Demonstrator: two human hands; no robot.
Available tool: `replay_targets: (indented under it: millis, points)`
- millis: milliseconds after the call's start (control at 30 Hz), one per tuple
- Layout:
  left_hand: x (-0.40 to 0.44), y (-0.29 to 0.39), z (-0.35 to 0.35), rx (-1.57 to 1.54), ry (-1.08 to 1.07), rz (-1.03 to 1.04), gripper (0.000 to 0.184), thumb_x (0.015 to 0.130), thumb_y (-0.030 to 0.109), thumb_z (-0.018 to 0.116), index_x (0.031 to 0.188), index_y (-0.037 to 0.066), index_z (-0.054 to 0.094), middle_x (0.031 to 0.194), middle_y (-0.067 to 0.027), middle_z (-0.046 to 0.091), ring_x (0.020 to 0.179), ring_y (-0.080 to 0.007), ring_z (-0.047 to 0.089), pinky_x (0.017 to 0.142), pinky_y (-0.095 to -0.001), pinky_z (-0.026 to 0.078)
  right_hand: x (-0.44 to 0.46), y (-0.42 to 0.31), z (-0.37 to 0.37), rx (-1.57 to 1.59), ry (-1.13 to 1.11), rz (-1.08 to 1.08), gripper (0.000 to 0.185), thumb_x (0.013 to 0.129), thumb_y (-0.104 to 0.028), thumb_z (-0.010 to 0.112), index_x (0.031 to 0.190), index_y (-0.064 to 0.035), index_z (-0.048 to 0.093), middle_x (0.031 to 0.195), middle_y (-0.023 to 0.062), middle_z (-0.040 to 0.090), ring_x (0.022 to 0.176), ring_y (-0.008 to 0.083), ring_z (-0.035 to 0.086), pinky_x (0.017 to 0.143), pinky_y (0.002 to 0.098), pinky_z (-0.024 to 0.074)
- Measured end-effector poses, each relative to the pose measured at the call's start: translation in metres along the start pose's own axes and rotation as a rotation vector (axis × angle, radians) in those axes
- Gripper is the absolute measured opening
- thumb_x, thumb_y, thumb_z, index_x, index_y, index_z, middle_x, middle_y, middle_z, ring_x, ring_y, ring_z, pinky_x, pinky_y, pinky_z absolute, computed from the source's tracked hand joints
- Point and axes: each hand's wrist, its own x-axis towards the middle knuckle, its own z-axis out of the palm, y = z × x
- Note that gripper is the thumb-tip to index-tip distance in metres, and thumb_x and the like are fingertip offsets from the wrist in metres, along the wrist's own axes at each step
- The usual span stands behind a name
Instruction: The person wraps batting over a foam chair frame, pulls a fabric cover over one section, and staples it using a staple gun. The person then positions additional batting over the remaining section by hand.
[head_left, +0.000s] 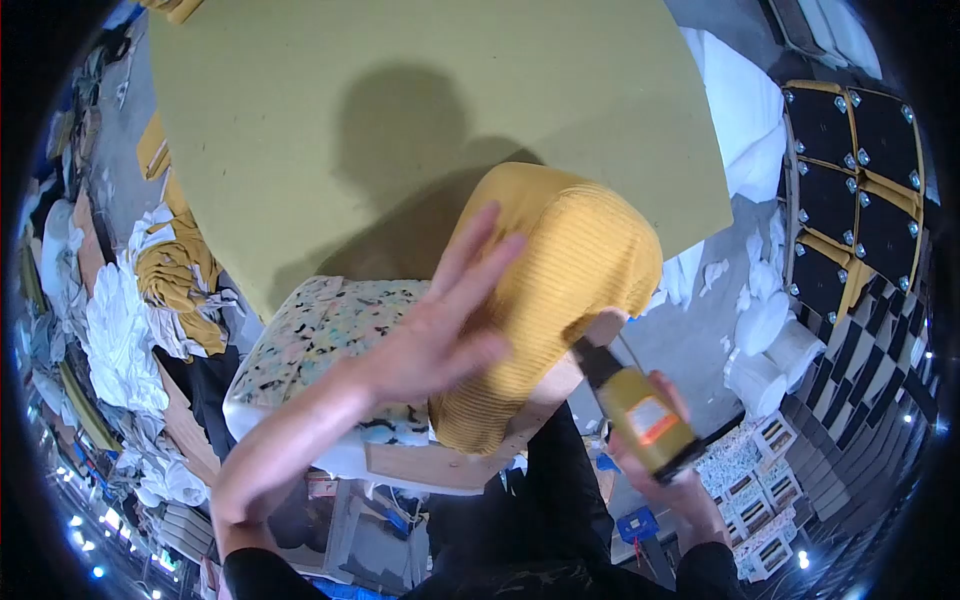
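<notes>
A yellow ribbed fabric cover [545,270] is wrapped over a rounded end of a seat-like frame. Speckled foam [330,320] and a bare wooden edge [420,462] show on the frame's left and lower parts. My left hand [445,310] is over the foam and the cover's left side, its fingers spread and slightly blurred, holding nothing. Gripped in my right hand [655,460] is a yellow and black tool [645,415] with an orange and white label. The tool's dark nose is at the frame's wooden edge, by the lower right of the cover.
A large olive-green table top [270,90] spreads behind the frame. Yellow and white cloth [180,270] lies in piles at the left. Black panels with yellow edges [825,125] stand at the right, near white rolls [765,365]. A blue item [637,524] lies below the tool.
</notes>
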Motion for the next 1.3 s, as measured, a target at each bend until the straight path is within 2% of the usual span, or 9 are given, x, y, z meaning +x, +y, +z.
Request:
replay_targets:
  millis: [67,100,200,400,533,867,1067,1167,1300]
  points:
    - [-0.018,-0.005,-0.010,-0.037,-0.075,-0.127,0.077,0.111,0.058,0.028,0.169,0.011,0.010,0.175,-0.0225,0.000,0.161,-0.0398,0.013,0.129,-0.0479,0.022,0.008,0.005,0.003,-0.134,0.068,0.049,0.079,0.082,-0.004,0.076,0.152,0.0004,0.040,0.149,0.0174,0.052,0.134,0.0326,0.055,0.112,0.0468,0.0451]
    - [-0.023,-0.005,-0.006,-0.034,-0.072,-0.129,0.077,0.111,0.058,0.028,0.169,0.011,0.010,0.175,-0.0225,0.000,0.161,-0.0398,0.013,0.129,-0.0479,0.022,0.019,0.013,0.001,-0.448,0.016,-0.001,0.073,0.082,-0.004,0.074,0.149,0.0007,0.044,0.144,0.0167,0.054,0.129,0.0306,0.058,0.112,0.0455,0.0445]
    - [-0.035,-0.015,0.017,0.074,-0.129,-0.027,0.080,0.111,0.059,0.027,0.168,0.007,0.008,0.173,-0.0273,0.002,0.160,-0.0446,0.012,0.130,-0.0494,0.019,0.032,0.014,0.006,-0.151,0.081,0.144,0.058,0.081,-0.004,0.071,0.137,0.0003,0.054,0.130,0.0149,0.062,0.116,0.0294,0.062,0.114,0.0468,0.0403]
    - [-0.036,0.003,0.029,0.298,-0.101,0.016,0.082,0.103,0.038,0.060,0.166,0.006,0.019,0.167,-0.0397,0.007,0.156,-0.0556,0.014,0.128,-0.0527,0.023,0.032,0.017,0.023,0.017,0.198,0.197,0.025,0.080,-0.008,0.068,0.104,-0.0048,0.066,0.098,0.0042,0.074,0.097,0.0240,0.063,0.107,0.0426,0.0407]
    - [-0.028,0.026,0.039,0.334,-0.007,-0.002,0.074,0.088,0.021,0.077,0.155,0.009,0.048,0.161,-0.0435,0.014,0.149,-0.0625,0.026,0.122,-0.0576,0.035,0.027,0.023,0.032,0.130,0.336,0.356,0.018,0.078,-0.009,0.067,0.096,-0.0072,0.066,0.095,0.0018,0.074,0.094,0.0228,0.062,0.103,0.0418,0.0406]
    - [-0.030,0.041,0.060,0.475,0.129,-0.099,0.063,0.083,0.029,0.082,0.143,0.027,0.066,0.158,-0.0415,0.023,0.144,-0.0614,0.035,0.117,-0.0576,0.043,0.014,0.039,0.015,0.054,0.160,0.431,0.026,0.077,-0.009,0.065,0.103,-0.0084,0.069,0.100,0.0023,0.073,0.102,0.0296,0.059,0.104,0.0482,0.0398]
    - [-0.032,0.037,0.061,0.642,0.091,-0.082,0.059,0.089,0.048,0.075,0.144,0.032,0.064,0.159,-0.0390,0.025,0.146,-0.0595,0.034,0.117,-0.0581,0.042,0.008,-0.006,0.001,0.021,0.077,0.556,0.044,0.080,-0.016,0.077,0.121,-0.0059,0.064,0.105,0.0113,0.072,0.095,0.0301,0.068,0.093,0.0434,0.0564]
    - [-0.032,0.038,0.060,0.646,0.068,-0.082,0.062,0.089,0.050,0.074,0.147,0.033,0.061,0.159,-0.0395,0.025,0.146,-0.0592,0.034,0.118,-0.0591,0.040,-0.017,0.019,-0.003,0.071,-0.159,0.105,0.086,0.076,-0.004,0.087,0.151,-0.0039,0.044,0.129,0.0232,0.067,0.109,0.0374,0.072,0.094,0.0419,0.0590]
    - [-0.033,0.039,0.062,0.657,0.043,-0.095,0.066,0.087,0.048,0.076,0.149,0.033,0.060,0.159,-0.0403,0.024,0.146,-0.0590,0.034,0.119,-0.0595,0.038,0.031,-0.033,0.000,-0.089,-0.207,0.025,0.097,0.075,-0.004,0.087,0.157,-0.0046,0.035,0.136,0.0267,0.063,0.115,0.0412,0.070,0.094,0.0452,0.0595]
